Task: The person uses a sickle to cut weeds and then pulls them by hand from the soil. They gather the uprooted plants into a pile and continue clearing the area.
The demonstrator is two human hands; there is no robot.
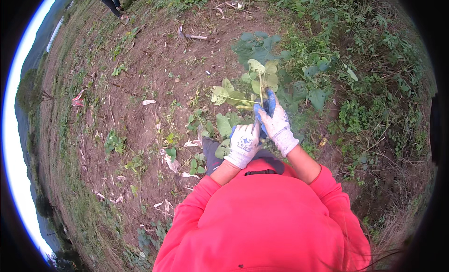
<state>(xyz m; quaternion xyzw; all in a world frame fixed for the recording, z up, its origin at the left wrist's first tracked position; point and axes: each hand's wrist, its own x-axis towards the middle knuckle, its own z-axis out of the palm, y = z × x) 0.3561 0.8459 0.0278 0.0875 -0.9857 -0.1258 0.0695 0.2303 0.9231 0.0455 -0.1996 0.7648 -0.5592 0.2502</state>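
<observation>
Both my hands wear white gloves with blue-coated palms and printed marks. My right hand (276,122) has its fingers closed around the stem of a cut sprig of a bean plant (260,86). Yellowing leaves spread from that sprig, and several plump green-yellow pods (245,106) hang just left of the fingers. Close below, my left hand (243,143) is curled with its back towards me, its fingertips near the right hand. What lies inside its fingers is hidden. Beneath it are broad green leaves (223,124) and my dark trouser leg (211,154).
A sickle-like tool with a pale handle (198,37) lies on the brown soil (158,68). Dense green weeds (354,110) grow on the right. Dry husks (171,162) and short stubble are scattered at left. Another person (112,0) bends down at the far upper left.
</observation>
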